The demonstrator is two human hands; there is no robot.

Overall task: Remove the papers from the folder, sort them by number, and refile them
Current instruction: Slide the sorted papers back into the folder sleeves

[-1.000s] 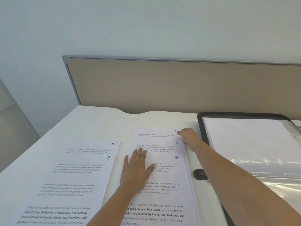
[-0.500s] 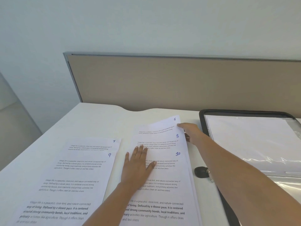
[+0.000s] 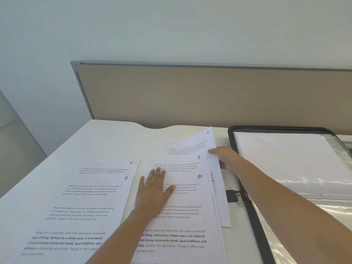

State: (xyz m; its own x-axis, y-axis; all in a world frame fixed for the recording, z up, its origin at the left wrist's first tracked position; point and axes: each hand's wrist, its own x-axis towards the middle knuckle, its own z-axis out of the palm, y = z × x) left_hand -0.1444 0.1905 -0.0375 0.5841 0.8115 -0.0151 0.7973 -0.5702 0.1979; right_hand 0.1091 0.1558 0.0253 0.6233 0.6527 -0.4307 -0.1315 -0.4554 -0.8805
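Two piles of numbered sheets lie on the white desk to the left of the black zip folder. The folder lies open, with clear plastic sleeves showing inside it.

The pile just beside the folder is fanned towards the far edge of the desk. In it, sheet 10 is on top and nearest the person. Sheet 8 peeks out beyond it, and sheet 6 lies farthest back. The left hand rests palm down on sheet 10, on the side away from the folder. Its fingers are straight and close together, their tips reaching onto sheet 8, and the thumb is spread out towards the folder.

The right hand reaches in between this pile and the folder and pinches the edge of sheet 6 that faces the folder. The thumb sits on top, and the other fingers curl under the paper, partly hidden. That sheet is skewed against the others, and its far corner is tilted up off the desk.

The second pile sits farther left of the folder, with sheet 9 over sheet 7, and no hand touches it. A metal zip pull lies on the desk against the folder's left rim. A beige partition stands behind the folder and the papers.
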